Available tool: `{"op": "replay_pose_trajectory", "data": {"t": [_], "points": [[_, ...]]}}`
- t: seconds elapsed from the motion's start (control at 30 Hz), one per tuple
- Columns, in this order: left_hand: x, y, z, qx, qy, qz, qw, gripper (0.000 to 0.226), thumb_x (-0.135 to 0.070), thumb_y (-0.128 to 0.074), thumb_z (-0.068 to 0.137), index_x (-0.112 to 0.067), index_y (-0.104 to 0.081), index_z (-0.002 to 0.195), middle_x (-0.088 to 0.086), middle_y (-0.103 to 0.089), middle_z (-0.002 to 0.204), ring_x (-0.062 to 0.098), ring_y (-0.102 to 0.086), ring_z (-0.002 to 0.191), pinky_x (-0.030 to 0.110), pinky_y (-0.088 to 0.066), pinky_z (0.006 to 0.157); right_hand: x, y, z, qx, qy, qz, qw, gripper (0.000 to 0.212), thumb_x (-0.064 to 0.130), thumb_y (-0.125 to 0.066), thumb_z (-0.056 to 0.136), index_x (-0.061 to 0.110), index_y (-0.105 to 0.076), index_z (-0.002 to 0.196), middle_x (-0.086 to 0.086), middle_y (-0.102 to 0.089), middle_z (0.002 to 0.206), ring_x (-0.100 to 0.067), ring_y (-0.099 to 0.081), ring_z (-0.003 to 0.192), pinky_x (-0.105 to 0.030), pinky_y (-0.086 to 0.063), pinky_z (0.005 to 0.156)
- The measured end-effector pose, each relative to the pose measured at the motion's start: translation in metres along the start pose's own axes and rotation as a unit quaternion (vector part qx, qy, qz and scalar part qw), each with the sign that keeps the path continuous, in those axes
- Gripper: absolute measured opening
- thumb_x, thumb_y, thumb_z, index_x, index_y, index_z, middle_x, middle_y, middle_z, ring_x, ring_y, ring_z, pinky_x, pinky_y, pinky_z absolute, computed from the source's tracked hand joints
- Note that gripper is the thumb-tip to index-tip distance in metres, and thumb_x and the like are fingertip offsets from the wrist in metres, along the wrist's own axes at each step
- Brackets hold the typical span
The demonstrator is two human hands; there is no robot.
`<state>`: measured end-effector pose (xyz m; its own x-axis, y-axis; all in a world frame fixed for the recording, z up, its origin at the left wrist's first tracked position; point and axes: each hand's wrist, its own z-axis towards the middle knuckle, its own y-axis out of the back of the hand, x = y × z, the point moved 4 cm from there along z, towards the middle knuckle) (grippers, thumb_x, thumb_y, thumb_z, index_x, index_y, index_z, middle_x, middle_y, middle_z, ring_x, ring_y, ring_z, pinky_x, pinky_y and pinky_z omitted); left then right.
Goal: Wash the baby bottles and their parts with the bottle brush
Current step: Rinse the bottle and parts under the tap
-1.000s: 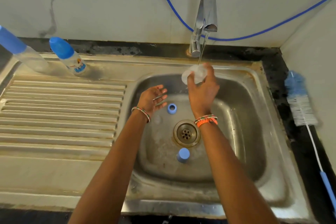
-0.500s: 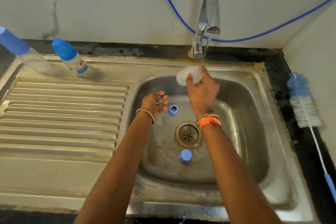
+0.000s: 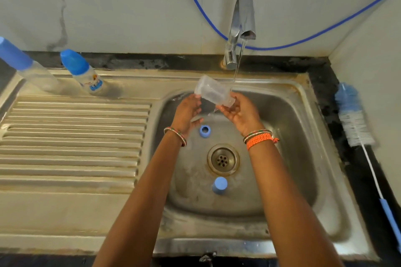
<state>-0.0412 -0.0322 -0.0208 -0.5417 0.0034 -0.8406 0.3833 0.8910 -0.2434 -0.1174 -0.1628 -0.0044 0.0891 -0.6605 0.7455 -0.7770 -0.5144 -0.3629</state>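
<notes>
1. Steel sink (image 3: 312,158) sits in a black counter (image 3: 325,76) tucked into a corner, with a white wall right behind the tap (image 3: 243,28) and another along 3 o'clock.
2. Clear bottle (image 3: 213,93) is over the basin at 12 o'clock, tilted under the thin water stream.
3. Right hand (image 3: 240,112) has its grip curled round the bottle's lower end; left hand (image 3: 187,110) touches the other end, fingers fairly straight.
4. Blue ring (image 3: 205,131) and blue cap (image 3: 219,184) lie on the basin floor either side of the drain (image 3: 223,159).
5. Bottle brush (image 3: 355,123) lies on the narrow counter strip at 3 o'clock.
6. Ribbed drainboard (image 3: 65,136) at 9 o'clock is open; two capped bottles (image 3: 84,73) stand at its back edge. The nearer one's label is too blurry to read.
</notes>
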Motion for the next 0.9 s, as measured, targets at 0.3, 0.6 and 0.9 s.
{"op": "replay_pose_trajectory", "data": {"t": [0.3, 0.6, 0.9], "points": [[-0.026, -0.043, -0.023, 0.027, -0.191, 0.166, 0.967, 0.054, -0.011, -0.070, 0.083, -0.007, -0.045, 0.129, 0.014, -0.058, 0.127, 0.024, -0.059, 0.112, 0.023, -0.051, 0.084, -0.008, 0.010, -0.011, 0.020, -0.105, 0.129, 0.986, 0.024, 0.004, -0.036, 0.093, -0.007, -0.055, 0.084, -0.018, -0.067, 0.063, -0.033, -0.061, 0.075, -0.034, -0.056, 0.071], [-0.022, -0.049, -0.045, -0.022, -0.224, 0.266, 0.937, 0.061, -0.019, -0.079, 0.075, -0.013, -0.050, 0.128, 0.010, -0.060, 0.123, 0.023, -0.060, 0.104, 0.030, -0.051, 0.089, -0.001, 0.035, -0.029, 0.008, 0.112, -0.313, 0.943, 0.045, 0.001, -0.059, 0.081, 0.014, -0.050, 0.123, -0.004, -0.060, 0.106, -0.018, -0.058, 0.093, -0.035, -0.050, 0.084], [0.000, -0.039, -0.087, 0.044, -0.180, 0.241, 0.953, 0.066, -0.010, -0.073, 0.080, -0.014, -0.041, 0.137, 0.007, -0.054, 0.122, 0.021, -0.056, 0.108, 0.032, -0.052, 0.090, -0.009, 0.038, -0.077, 0.063, 0.251, -0.348, 0.901, 0.046, 0.015, -0.078, 0.073, 0.020, -0.057, 0.114, 0.005, -0.065, 0.104, -0.010, -0.063, 0.094, -0.022, -0.052, 0.078]]}}
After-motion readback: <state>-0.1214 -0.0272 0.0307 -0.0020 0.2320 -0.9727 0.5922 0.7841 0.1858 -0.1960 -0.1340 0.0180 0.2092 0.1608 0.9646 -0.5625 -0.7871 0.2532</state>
